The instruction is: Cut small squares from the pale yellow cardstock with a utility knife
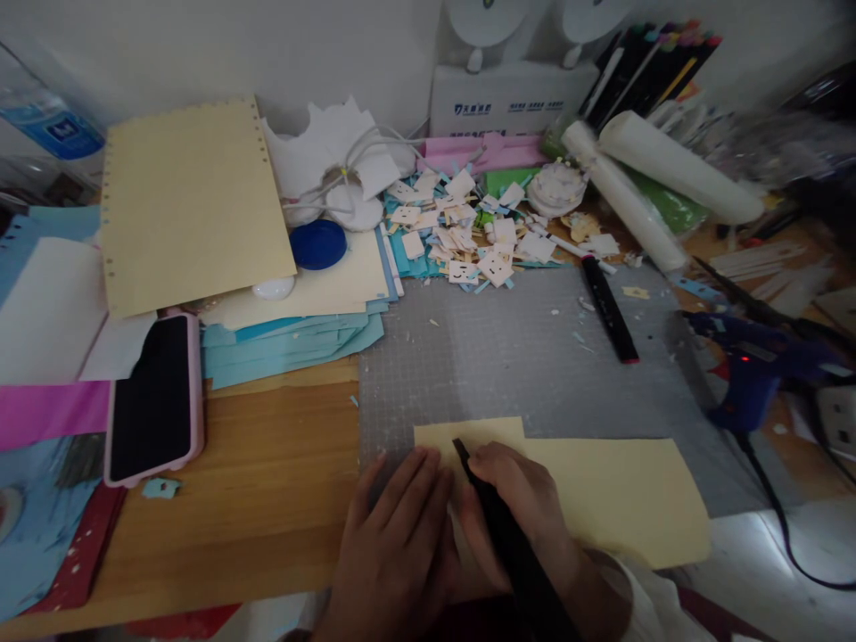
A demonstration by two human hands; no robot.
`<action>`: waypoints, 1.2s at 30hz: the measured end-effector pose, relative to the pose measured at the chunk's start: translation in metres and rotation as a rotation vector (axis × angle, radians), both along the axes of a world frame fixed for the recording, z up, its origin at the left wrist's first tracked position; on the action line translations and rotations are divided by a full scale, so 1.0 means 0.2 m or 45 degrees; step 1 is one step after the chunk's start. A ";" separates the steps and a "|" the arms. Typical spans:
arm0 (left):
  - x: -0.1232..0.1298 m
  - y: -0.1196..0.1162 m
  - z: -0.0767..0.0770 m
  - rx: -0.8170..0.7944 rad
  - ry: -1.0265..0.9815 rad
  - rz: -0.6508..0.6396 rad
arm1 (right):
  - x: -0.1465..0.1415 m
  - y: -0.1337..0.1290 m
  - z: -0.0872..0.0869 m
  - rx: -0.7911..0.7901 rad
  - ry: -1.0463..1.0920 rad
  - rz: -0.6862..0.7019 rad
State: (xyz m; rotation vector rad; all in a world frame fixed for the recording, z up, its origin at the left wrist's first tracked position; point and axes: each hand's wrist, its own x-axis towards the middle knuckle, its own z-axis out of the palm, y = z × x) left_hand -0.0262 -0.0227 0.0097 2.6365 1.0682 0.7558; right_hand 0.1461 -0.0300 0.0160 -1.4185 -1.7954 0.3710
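My left hand lies at the bottom centre, fingers stretched out flat and pressing on the left end of a pale yellow paper sheet. Just to its right, my right hand is closed around a long black pen-like tool. The tool slants up and left, its narrow tip touching or just above the paper near the upper left part. Whether it is a marker or a knife I cannot tell. The sheet rests on a grey gridded cutting mat and has a stepped upper edge.
A black marker lies on the mat. Small paper cut-outs with drawn faces are heaped behind it. To the right is a blue glue gun with a red light and cord. A phone and stacked blue paper are left.
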 end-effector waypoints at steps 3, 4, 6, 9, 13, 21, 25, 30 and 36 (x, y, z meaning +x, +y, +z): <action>0.00 -0.01 -0.01 -0.021 -0.023 0.014 | 0.00 0.00 0.00 0.013 -0.005 0.004; 0.00 -0.01 -0.02 -0.031 -0.031 0.025 | 0.00 0.00 -0.01 0.013 -0.010 0.001; 0.00 -0.01 -0.02 -0.032 -0.035 0.026 | 0.00 -0.01 -0.01 0.006 -0.014 0.010; 0.00 -0.01 -0.01 -0.023 -0.009 0.000 | 0.01 -0.01 -0.01 0.010 0.000 0.045; 0.00 0.00 0.00 -0.013 -0.003 0.016 | 0.01 -0.01 -0.02 0.015 0.020 0.049; 0.00 -0.03 -0.03 -0.030 -0.038 0.053 | 0.00 -0.09 -0.03 -0.076 0.186 -0.168; -0.02 -0.06 -0.04 0.028 -0.124 0.193 | 0.02 -0.09 -0.03 -0.135 0.335 -0.336; -0.01 -0.06 -0.02 -0.047 -0.083 0.339 | 0.07 -0.05 -0.06 -0.229 0.795 -0.496; -0.01 -0.04 0.01 0.011 -0.047 0.109 | 0.06 -0.08 -0.01 -0.357 0.743 -0.552</action>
